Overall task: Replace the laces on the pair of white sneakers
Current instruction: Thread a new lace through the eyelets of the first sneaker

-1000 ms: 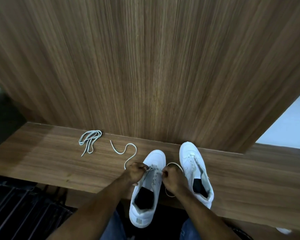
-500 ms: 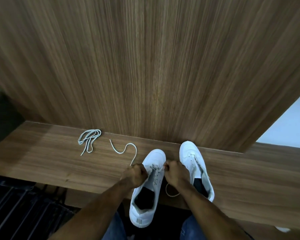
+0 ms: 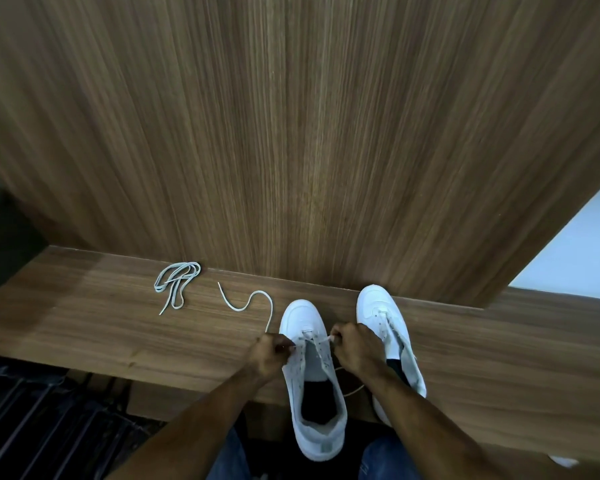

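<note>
**Q.** What do the two hands hold, and where do the sneakers stand?

**A.** My left hand [image 3: 269, 355] and my right hand [image 3: 355, 351] flank the eyelet rows of the near sneaker [image 3: 312, 379], which stands on the wooden ledge [image 3: 84, 327] with its toe toward the wall panel [image 3: 291, 133] and its heel past the ledge's front edge. The fingers of each hand are curled, and each pinches one run of the white lace [image 3: 321, 339] close to the lowest eyelets. I hold both runs short, I judge, so that the pull goes straight into the eyelets and the two sides stay even.

**Q.** Where does the rest of that lace lie?

**A.** One free end [image 3: 246, 306] trails in a curve over the ledge to the left of the toe. A loop [image 3: 349, 389] hangs between the two shoes below my right wrist; whether it joins the run in my right hand I cannot tell.

**Q.** And the second shoe?

**A.** The far sneaker [image 3: 385, 320] stands just beside the first, on its right, toe also at the wall panel. A lace appears to cross its lowest eyelets; my right arm hides the part behind them.

**Q.** What is the bundle on the left?

**A.** A folded grey lace [image 3: 175, 282], well apart from the shoes; likely set aside to keep it from tangling with the lace in hand.

**Q.** How far along is the work?

**A.** Early, by my judgement: only the bottom eyelets of the near sneaker carry lace.
</note>
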### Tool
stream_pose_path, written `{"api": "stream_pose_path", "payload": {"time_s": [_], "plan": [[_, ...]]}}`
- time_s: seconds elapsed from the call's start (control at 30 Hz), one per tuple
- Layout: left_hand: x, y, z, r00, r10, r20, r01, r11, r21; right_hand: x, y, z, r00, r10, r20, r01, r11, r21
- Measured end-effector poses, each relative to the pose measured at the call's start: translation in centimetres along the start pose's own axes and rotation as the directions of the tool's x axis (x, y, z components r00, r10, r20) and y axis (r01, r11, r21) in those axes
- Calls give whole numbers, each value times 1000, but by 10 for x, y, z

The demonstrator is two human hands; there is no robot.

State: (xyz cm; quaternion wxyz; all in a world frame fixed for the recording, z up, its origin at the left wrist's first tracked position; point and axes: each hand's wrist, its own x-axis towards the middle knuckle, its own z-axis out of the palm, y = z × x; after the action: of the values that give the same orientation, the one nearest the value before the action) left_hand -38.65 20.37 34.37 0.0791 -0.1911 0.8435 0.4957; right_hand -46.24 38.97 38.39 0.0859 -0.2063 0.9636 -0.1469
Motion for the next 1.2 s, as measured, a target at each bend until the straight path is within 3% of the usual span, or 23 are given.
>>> {"api": "stream_pose_path", "payload": {"time_s": [0.07, 0.13, 0.27, 0.47, 0.57, 0.63, 0.7, 0.77, 0.83, 0.9, 1.0, 1.1, 1.2], "plan": [[-2, 6, -9, 997, 21, -68, 2, 949, 314, -1, 5, -1, 999, -54, -3, 53, 993, -105], [-3, 11, -15, 988, -4, -151, 79, 868, 491, 0, 6, -3, 993, -116, -9, 111, 962, -250], [3, 15, -16, 970, -94, -225, 206, 812, 547, -1, 8, -8, 992, -127, 16, 123, 912, -391], [4, 22, -13, 955, -161, -251, 267, 835, 481, 2, 11, -11, 988, -128, 83, 149, 921, -359], [-2, 27, -12, 950, -147, -275, 262, 854, 449, 2, 11, -15, 995, -39, 94, 50, 993, -109], [-6, 34, -13, 956, -69, -285, 197, 871, 449, 4, 11, -26, 986, 44, 159, -79, 971, 225], [-10, 46, -13, 958, 62, -279, 61, 910, 410, 6, 8, -43, 968, 68, 241, -197, 801, 566], [-8, 55, -7, 965, 184, -187, -134, 958, 253, 8, 3, -62, 970, 49, 238, -215, 632, 745], [-8, 61, 7, 956, 290, -37, -285, 953, 100, 10, -6, -80, 975, 52, 217, -214, 495, 842], [-21, 78, 19, 935, 355, -17, -355, 931, -83, 6, -22, -95, 976, 68, 207, -217, 368, 904], [-31, 104, 27, 961, 276, -3, -254, 878, -406, 6, -39, -104, 968, 125, 217, -240, 225, 944], [-31, 107, 27, 970, 235, 66, -182, 876, -446, 6, -38, -110, 963, 184, 196, -224, 146, 964], [-30, 99, 11, 971, 234, 49, -196, 896, -398, 10, -22, -113, 940, 297, 165, -218, 153, 964]]}}
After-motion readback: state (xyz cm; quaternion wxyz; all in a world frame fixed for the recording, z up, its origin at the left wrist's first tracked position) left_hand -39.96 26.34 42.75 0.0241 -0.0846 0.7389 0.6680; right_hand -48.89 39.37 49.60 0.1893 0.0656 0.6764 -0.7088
